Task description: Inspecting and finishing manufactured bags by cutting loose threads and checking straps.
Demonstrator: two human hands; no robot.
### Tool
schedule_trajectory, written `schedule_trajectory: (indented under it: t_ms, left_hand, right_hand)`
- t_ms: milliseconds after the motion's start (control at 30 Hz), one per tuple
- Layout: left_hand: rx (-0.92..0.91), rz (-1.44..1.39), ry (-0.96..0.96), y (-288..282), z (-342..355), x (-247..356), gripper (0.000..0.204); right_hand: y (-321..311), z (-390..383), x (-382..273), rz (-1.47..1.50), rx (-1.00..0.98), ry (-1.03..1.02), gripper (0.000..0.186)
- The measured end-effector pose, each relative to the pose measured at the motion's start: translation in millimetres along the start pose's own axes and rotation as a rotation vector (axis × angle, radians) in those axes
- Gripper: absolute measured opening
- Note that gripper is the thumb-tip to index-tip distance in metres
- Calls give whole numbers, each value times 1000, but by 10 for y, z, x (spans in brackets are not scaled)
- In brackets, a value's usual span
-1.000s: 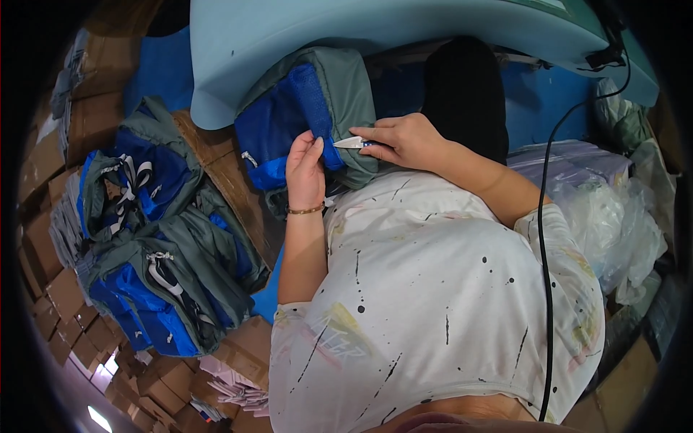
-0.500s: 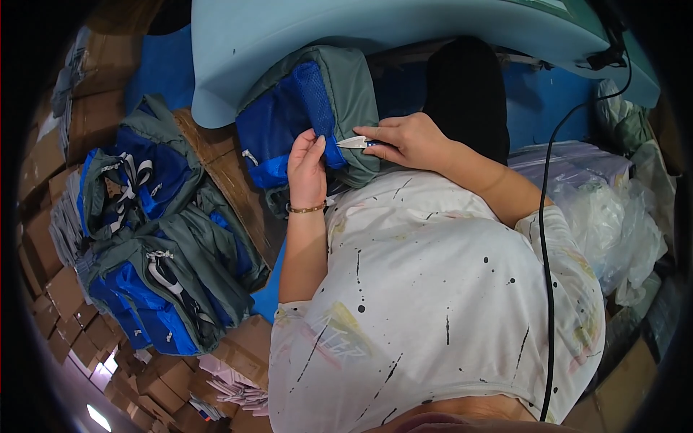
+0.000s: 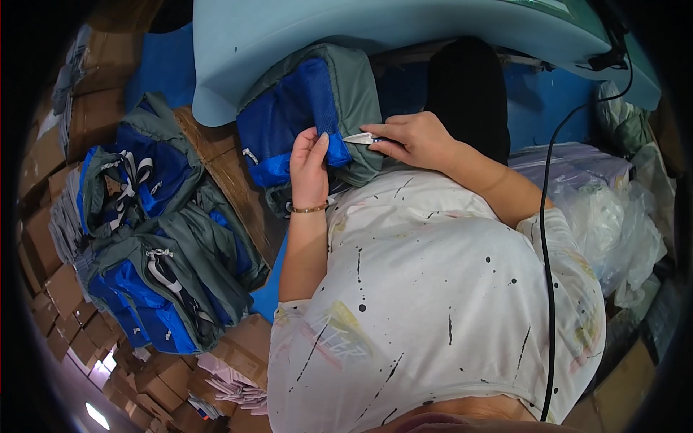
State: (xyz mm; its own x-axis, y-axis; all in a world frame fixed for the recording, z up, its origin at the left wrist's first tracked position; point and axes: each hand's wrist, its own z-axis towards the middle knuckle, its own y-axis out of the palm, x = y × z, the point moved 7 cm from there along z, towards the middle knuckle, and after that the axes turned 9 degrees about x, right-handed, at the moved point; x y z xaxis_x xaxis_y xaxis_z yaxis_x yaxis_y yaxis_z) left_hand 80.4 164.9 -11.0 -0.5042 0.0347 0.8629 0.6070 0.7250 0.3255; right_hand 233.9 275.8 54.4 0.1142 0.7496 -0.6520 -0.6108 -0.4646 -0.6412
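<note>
This looks like a workshop or packing room; brown boxes are stacked from eight to ten o'clock. Matching bags lie heaped at nine o'clock; clear plastic wrapping bulges at three.

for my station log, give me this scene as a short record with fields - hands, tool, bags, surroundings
left hand: grip pinching the bright-blue edge of a blue-and-grey bag
right hand: grip holding a small pointed tool
tool: pale metal blade aimed left at the bag; contact unclear
left side: more blue-and-grey bags in a pile, cardboard boxes
ahead: pale blue table
right side: clear plastic wrapping, black cable
</note>
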Motion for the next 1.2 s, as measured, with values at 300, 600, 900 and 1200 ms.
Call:
schedule_trajectory:
  t_ms: [300, 600, 900, 1200]
  left_hand:
    - [-6, 69, 52, 107, -67, 84, 20]
    - [-10, 167, 123, 145, -141, 141, 27]
    - [-28, 243, 191, 194, -192, 177, 30]
    - [-19, 228, 177, 168, -170, 148, 26]
  right_hand:
    - [-14, -48, 206, 166, 63, 174, 28]
    - [-185, 58, 20, -126, 7, 43, 36]
    - [-265, 56, -34, -262, 24, -10, 39]
    - [-226, -26, -12, -154, 4, 5, 36]
